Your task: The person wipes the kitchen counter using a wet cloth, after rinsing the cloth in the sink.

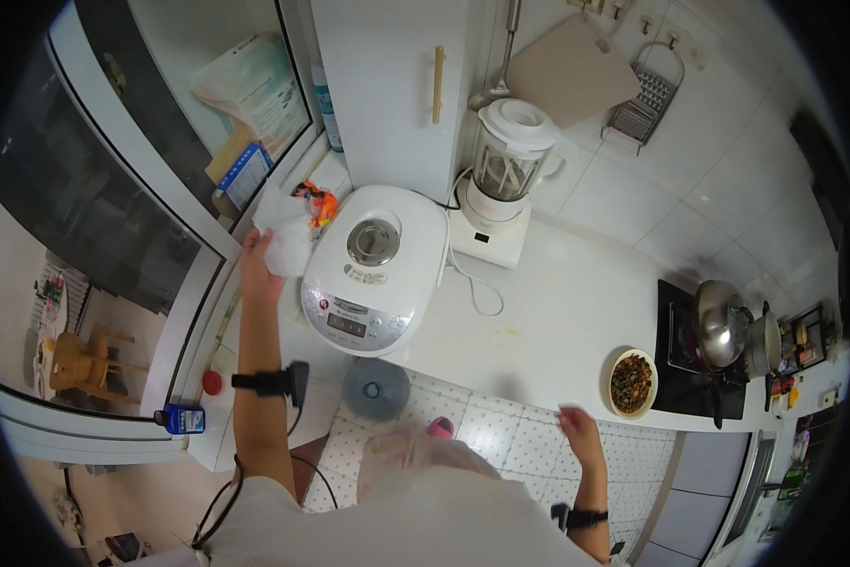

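Observation:
My left hand grips the edge of a white sheet, tissue or thin cloth, near the window frame. An orange plastic packet lies right beside the sheet. Close to its right stands a white rice cooker with its lid down and a round steel vent on top. My right hand hangs by the front edge of the counter, slightly blurred, with no object visible in it. The nearest thing to it is a bowl of chopped, cooked food on the countertop.
Behind the cooker stands a blender, its cord loose on the white counter. A lidded wok and a pot sit at the stove. On the floor is a blue water jug. A blue bottle stands at the left.

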Motion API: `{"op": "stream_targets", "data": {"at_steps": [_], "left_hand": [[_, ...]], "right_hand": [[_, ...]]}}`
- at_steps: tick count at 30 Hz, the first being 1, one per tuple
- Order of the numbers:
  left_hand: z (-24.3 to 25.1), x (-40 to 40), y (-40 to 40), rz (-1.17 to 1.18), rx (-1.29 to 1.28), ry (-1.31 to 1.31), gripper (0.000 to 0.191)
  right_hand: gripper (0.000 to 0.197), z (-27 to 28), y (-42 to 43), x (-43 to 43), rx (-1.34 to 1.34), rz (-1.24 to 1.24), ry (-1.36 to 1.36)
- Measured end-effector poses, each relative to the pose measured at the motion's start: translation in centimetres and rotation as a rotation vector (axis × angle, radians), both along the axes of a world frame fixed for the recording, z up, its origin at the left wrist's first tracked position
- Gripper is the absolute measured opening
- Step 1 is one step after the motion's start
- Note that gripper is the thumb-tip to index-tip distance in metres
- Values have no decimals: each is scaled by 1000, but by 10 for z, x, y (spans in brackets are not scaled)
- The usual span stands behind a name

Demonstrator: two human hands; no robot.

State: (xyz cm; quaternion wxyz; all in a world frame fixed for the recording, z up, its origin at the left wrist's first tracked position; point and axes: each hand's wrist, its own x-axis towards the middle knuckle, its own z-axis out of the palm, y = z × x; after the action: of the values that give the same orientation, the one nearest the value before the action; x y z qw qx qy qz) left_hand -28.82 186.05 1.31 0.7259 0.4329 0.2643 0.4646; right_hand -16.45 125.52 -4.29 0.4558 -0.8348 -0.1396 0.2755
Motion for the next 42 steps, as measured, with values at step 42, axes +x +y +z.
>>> {"op": "stream_targets", "data": {"at_steps": [42], "left_hand": [[-73, 131, -731, -2045, -241, 461, 28]], "right_hand": [[34, -16, -299, -187, 927, -880, 301]]}}
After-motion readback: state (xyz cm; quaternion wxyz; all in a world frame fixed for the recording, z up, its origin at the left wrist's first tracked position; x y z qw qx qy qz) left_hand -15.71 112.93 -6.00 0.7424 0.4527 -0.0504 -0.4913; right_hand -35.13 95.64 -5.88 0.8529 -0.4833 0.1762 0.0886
